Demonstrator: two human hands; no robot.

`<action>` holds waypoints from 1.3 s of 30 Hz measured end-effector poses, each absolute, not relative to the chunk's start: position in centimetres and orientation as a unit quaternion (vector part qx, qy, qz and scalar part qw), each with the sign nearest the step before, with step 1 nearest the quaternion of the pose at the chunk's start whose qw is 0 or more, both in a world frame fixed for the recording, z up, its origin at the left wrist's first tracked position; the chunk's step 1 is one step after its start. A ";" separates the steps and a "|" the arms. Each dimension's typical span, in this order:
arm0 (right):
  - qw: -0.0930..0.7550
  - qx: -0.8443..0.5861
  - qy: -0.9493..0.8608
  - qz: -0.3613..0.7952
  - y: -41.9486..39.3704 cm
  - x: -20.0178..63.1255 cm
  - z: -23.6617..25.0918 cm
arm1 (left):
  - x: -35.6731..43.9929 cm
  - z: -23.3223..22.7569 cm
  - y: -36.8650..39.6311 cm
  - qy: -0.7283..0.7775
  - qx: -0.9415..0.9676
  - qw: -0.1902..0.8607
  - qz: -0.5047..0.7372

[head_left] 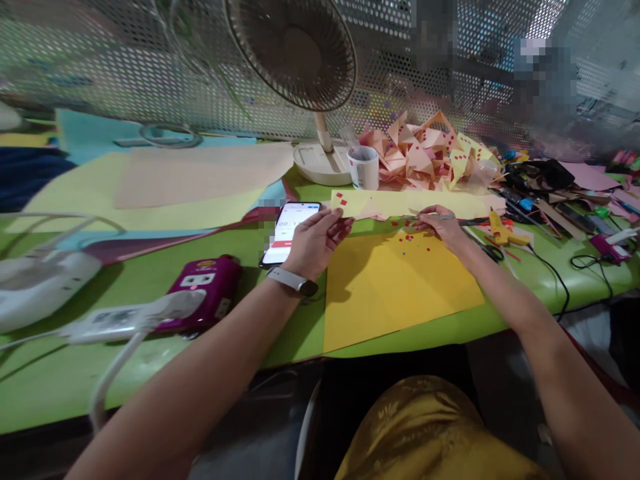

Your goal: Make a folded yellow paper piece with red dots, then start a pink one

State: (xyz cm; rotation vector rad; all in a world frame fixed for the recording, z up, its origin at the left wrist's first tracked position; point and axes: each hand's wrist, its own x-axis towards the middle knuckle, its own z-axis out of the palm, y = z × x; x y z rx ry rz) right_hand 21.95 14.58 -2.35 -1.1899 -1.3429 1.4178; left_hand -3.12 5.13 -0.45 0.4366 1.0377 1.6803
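From my remote post, my right hand (437, 223) pinches a slim tool (445, 216); my left hand (317, 240) curls, grip unclear. A careless wrist might scatter the red bits (409, 238) lying on the orange sheet (400, 287).

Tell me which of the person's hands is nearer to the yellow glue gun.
Right. The right hand is a short way left of the yellow glue gun, not touching it; the left hand is much farther left, by the phone.

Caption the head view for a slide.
Right hand with slim tool, left hand by phone, red bits on golden sheet.
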 end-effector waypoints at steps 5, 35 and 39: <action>0.409 -0.475 -0.539 0.562 14.4 22.0 -2.2 | -3.1 -0.5 5.2 0.436 0.180 0.530 0.704; 0.397 -0.470 -0.567 0.547 13.4 21.3 -1.2 | -2.8 -0.2 5.0 0.443 0.174 0.533 0.699; 0.395 -0.471 -0.569 0.547 13.4 21.3 -1.2 | -2.8 -0.2 5.1 0.445 0.173 0.532 0.699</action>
